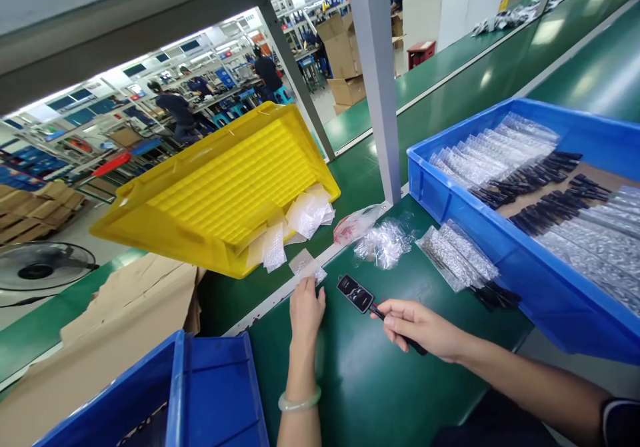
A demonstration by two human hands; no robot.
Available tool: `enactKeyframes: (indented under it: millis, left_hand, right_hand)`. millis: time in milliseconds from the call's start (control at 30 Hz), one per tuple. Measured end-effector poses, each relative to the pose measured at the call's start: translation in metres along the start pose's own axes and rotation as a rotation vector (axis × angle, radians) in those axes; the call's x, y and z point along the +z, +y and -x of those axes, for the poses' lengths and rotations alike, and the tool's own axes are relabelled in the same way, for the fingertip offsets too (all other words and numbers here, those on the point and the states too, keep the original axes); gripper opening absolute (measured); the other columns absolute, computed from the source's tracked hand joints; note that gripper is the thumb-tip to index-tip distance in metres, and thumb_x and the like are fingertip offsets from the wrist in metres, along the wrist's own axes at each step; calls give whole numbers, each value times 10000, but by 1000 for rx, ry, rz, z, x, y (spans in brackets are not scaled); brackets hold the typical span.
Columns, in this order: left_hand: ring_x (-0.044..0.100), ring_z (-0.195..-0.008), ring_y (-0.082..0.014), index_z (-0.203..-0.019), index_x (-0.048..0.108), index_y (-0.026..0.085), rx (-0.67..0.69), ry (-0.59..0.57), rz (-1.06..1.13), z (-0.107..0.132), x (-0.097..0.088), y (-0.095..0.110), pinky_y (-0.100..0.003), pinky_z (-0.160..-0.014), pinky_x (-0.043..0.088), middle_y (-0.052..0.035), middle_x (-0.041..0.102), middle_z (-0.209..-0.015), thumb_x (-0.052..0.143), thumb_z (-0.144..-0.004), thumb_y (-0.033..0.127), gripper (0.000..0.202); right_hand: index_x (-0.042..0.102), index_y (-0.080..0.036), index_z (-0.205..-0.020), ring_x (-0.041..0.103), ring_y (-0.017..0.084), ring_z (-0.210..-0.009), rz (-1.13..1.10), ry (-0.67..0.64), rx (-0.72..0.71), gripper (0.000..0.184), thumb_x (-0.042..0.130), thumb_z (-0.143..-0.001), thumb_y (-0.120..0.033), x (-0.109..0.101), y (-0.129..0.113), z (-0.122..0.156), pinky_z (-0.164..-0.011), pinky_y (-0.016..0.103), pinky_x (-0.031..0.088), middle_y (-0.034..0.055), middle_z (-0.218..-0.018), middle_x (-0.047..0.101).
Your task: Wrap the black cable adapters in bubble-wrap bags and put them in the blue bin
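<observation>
My right hand (417, 327) is closed around the black cable of a wired remote control (356, 294). The remote's button face points up, and its silver-edged body sticks out to the left over the green bench. My left hand (306, 307) has its fingers bent together on a small clear bubble-wrap bag (315, 272) at the bench's back ledge; the fingertips are partly hidden. Behind that hand, more bubble-wrap bags (309, 212) spill from a tilted yellow tray (225, 180). A heap of crumpled clear plastic (385, 244) lies just beyond the remote.
At right, a blue bin (465, 217) holds rows of bagged items with black cables. Two bagged pieces (457, 254) lie against its outer side. A metal post (377, 87) rises from the ledge. Another blue bin (215, 394) stands at lower left, near cardboard (135, 314).
</observation>
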State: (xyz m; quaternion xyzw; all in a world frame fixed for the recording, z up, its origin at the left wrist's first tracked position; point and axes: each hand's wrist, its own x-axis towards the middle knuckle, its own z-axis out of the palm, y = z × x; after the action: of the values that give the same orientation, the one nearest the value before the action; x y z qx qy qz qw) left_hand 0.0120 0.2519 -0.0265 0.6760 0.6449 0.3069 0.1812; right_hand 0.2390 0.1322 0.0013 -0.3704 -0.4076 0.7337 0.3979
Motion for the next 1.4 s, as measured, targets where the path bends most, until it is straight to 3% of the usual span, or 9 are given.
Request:
enactKeyframes:
  millis: [167,300,400,500,633,767,900,1133,1400]
  left_hand:
    - [633,-806,-277,-641,568,198,-58,-13,-37,-5,-16,-2,-420,-836,483,-92,649,-751,528,-687,210,62]
    - [647,-711,-229,-788,598,185,-106,43,73,26,-58,5,-340,-700,514,-57,673,-744,493,-750,369,215]
    - [642,-649,-201,-832,588,171,-208,101,161,54,-87,-5,-296,-618,508,-42,666,-714,458,-771,451,315]
    - [606,-625,-219,-808,588,179,-359,162,23,78,-96,-20,-334,-613,483,-42,625,-666,487,-724,416,271]
    - [578,-744,-247,-811,573,191,-385,169,-131,108,-75,-20,-374,-695,453,-79,590,-810,516,-716,373,213]
    - [540,-614,-172,-749,593,213,-272,-68,-61,138,-34,6,-304,-617,435,-23,576,-806,571,-720,374,165]
    - [527,-596,-160,-701,579,200,-267,-123,-28,151,-7,18,-295,-601,416,-23,556,-792,531,-732,254,79]
    - [604,-611,-162,-678,588,187,-307,-159,116,150,-14,3,-285,-614,471,-22,603,-759,509,-735,259,121]
    - [497,-574,-142,-602,555,188,-360,-86,150,153,-10,9,-301,-621,439,-13,523,-731,531,-655,197,59]
  right_hand:
    - [591,-134,-1035,433,77,-540,26,11,7,459,610,-838,-548,-1,-3,10,-547,232,358,-25,-704,527]
    - [608,-139,-1049,436,79,-540,60,-19,4,441,601,-850,-533,0,-6,16,-542,232,361,-19,-708,532]
    - [615,-138,-1057,443,77,-541,70,-58,3,422,598,-862,-511,0,-7,20,-541,227,360,-12,-717,546]
    - [620,-135,-1069,454,79,-549,98,-88,9,398,596,-873,-480,1,-4,24,-549,225,369,-9,-716,553]
    - [640,-139,-1023,464,83,-559,168,-115,27,346,571,-894,-452,2,5,31,-564,231,383,2,-735,569]
    - [647,-140,-1037,471,90,-558,235,-129,71,347,560,-890,-442,4,15,36,-564,237,396,12,-751,590]
    - [663,-139,-1019,465,91,-548,308,-149,81,328,525,-898,-411,7,22,40,-548,233,387,18,-752,601]
    - [687,-167,-972,528,113,-589,532,-148,68,262,466,-929,-301,12,31,44,-576,229,413,21,-781,651]
    - [693,-175,-956,560,129,-602,699,-160,36,295,423,-956,-294,11,36,46,-578,231,407,20,-771,656]
